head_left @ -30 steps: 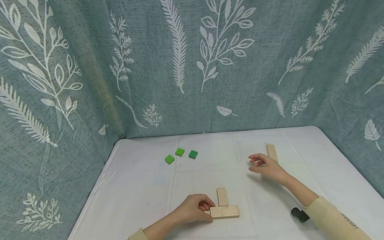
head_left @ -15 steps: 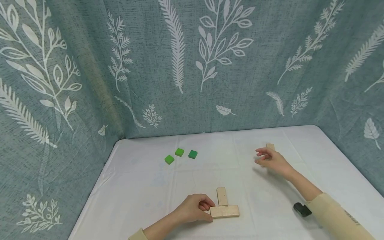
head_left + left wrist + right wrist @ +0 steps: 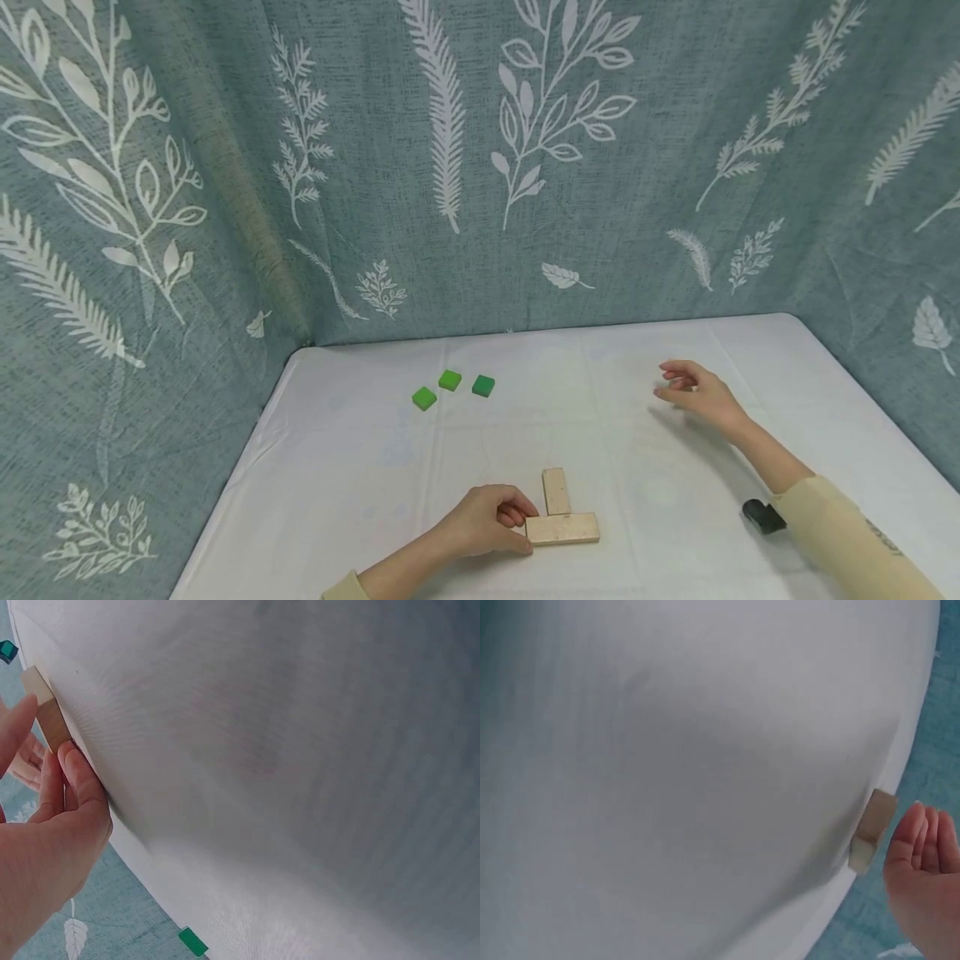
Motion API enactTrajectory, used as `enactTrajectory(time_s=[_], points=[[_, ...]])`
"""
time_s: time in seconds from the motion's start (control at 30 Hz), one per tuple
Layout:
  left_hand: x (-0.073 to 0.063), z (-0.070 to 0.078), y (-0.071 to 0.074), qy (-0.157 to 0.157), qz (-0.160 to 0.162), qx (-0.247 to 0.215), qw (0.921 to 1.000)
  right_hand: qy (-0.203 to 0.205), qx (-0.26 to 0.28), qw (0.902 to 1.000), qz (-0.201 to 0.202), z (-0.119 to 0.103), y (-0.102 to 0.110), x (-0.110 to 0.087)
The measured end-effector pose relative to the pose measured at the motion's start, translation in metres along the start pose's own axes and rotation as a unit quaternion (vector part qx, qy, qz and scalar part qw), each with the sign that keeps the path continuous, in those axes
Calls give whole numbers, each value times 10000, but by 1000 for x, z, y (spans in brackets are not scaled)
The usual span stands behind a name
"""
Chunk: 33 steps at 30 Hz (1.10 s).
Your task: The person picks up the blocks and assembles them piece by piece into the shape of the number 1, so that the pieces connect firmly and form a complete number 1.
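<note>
Two pale wooden blocks lie on the white cloth in the head view. My left hand (image 3: 483, 525) holds the left end of the crosswise block (image 3: 562, 529), thumb at its near corner and fingers at the far one. The upright-pointing block (image 3: 556, 491) stands end-on against its far side. In the left wrist view, fingertips meet a wooden block (image 3: 46, 712). My right hand (image 3: 699, 392) hovers at the far right, fingers loosely bent, holding nothing. Beside it in the right wrist view is another wooden block (image 3: 872, 831), hidden behind the hand in the head view.
Two light green squares (image 3: 424, 398) and a darker green square (image 3: 483, 386) lie at the back left. A small black object (image 3: 763, 517) shows beside the right sleeve (image 3: 832, 525). A patterned teal curtain (image 3: 480, 208) borders the white tabletop (image 3: 360, 483).
My right hand has moved right and slightly back, and now covers the far wooden block in the head view. My left hand and the two near blocks stay put.
</note>
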<state>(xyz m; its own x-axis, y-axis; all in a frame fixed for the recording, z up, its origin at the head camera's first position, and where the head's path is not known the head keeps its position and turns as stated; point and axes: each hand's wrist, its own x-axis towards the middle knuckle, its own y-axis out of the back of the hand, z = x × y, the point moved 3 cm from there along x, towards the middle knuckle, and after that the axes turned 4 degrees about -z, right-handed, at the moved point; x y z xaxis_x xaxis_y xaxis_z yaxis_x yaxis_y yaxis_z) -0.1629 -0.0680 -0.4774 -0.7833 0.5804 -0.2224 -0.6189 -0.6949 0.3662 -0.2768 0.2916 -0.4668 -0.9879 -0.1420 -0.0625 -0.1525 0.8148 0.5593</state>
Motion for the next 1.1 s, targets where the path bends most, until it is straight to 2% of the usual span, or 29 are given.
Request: enactTrajectory(time_s=[0.27,0.73,0.9,1.1], points=[[0,-1,0,4,-16,24,10000,-217,-391,9989,138,6,9,3],[0,-2,0,14,2,-7,10000,-453,-698,9965,16,22,21,11],[0,-2,0,-43,-10,-15,10000,-465,-823,9954,-126,25,22,15],[-1,-1,1,-45,-29,-48,10000,-448,-697,9954,-478,28,22,18]])
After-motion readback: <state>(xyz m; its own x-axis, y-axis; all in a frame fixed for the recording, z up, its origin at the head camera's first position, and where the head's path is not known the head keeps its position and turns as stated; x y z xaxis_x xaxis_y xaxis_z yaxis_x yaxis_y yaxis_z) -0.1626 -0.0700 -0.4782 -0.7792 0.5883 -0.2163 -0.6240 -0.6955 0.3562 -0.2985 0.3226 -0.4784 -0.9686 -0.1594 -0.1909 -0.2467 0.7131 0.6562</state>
